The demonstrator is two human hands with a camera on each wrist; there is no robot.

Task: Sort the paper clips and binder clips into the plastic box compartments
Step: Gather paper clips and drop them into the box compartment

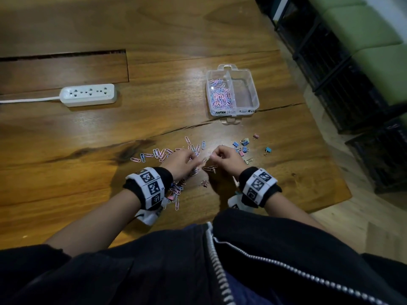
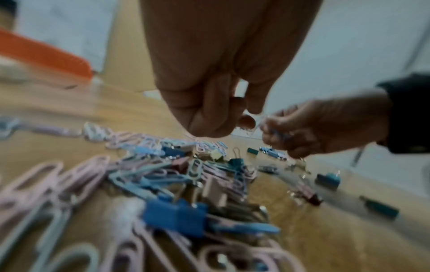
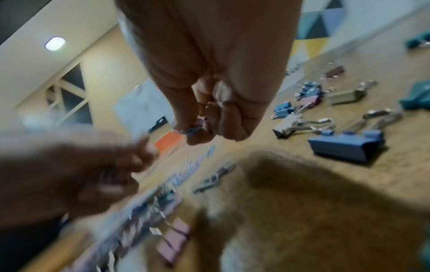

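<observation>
Both hands work close together over the wooden counter (image 1: 66, 137), on the near side of the plastic box (image 1: 233, 106). The left hand (image 1: 180, 162) has its fingers curled, thumb and fingertips drawn together; the left wrist view is too blurred to tell whether anything sits in that grip. The right hand (image 1: 226, 157) is curled too, and the right wrist view shows its fingertips (image 3: 197, 136) pinching a few small clips (image 3: 196, 127), pink and blue.

The plastic box stands open beyond the hands. Its left compartment holds a heap of pink and blue paper clips (image 1: 220, 93); its right compartment (image 1: 244, 91) shows only clear bottom. Handwritten labels mark the box's near wall.

Loose paper clips (image 1: 158, 154) lie scattered on the counter nearer than the box and to its left, running under the left wrist. Small binder clips (image 1: 242, 146), blue, pink and teal, lie just near of the box, right of the right hand. One teal binder clip (image 1: 267, 150) lies apart from that group, farther right.

A white power strip (image 1: 88, 94) rests well left of the box.
</observation>
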